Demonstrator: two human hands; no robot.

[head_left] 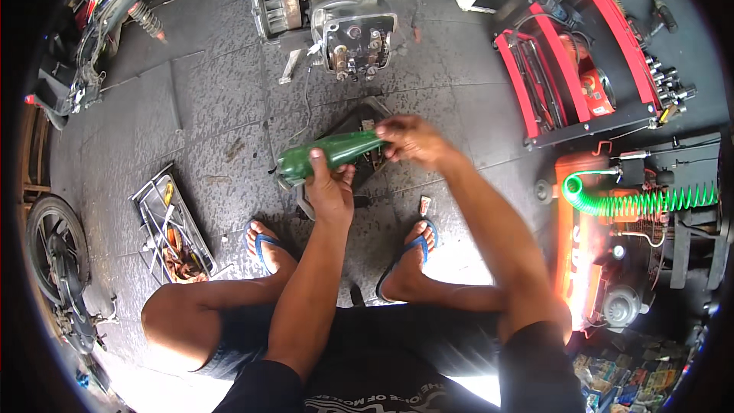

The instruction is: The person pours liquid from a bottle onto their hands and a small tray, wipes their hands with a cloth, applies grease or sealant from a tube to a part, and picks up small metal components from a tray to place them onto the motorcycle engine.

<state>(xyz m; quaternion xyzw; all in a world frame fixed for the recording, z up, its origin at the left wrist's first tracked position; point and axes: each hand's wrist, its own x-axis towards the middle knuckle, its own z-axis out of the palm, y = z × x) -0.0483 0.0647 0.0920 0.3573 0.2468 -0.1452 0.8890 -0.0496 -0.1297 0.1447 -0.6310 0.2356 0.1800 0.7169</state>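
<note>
Squatting just in front of the stripped engine [348, 19], the person grips a green bottle [329, 154] in the left hand [330, 191] while the right hand [409, 140] pinches its neck end, seemingly uncapping, needing a firm twist.

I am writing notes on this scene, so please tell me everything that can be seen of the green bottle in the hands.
The green bottle is dark green and looks like glossy plastic, with a long, slightly flattened body. It lies almost horizontal, its right end a little higher, above a dark tray on the floor. The left hand grips its middle from below, thumb over the top. The right hand pinches its right end, which hides any cap there. Its left end looks rounded. No contents can be seen.
</note>
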